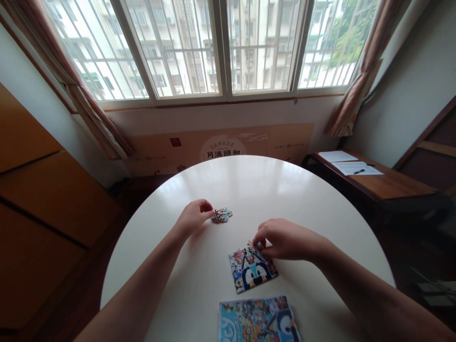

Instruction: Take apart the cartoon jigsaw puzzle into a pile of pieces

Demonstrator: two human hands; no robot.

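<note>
On the round white table, my left hand (pixel 195 217) reaches to a small heap of loose jigsaw pieces (pixel 222 215). Its thumb and fingers are drawn together at the heap's left edge; what lies between them is too small to tell. Nearer to me lies a partly joined jigsaw puzzle (pixel 253 271) with a blue cartoon dog's face. My right hand (pixel 285 240) is over its upper right edge, fingertips pinched on a jigsaw piece (pixel 259 245), partly hidden by the fingers. A picture sheet (pixel 256 320) with the same dog lies below the puzzle, cut off by the frame's bottom.
The white table (pixel 306 199) has a rounded far edge before a barred window. To the right stands a low wooden table (pixel 399 183) with papers (pixel 356 168) and pens. A wooden cabinet (pixel 39 199) is at the left, and a printed cardboard panel (pixel 288 140) leans under the window.
</note>
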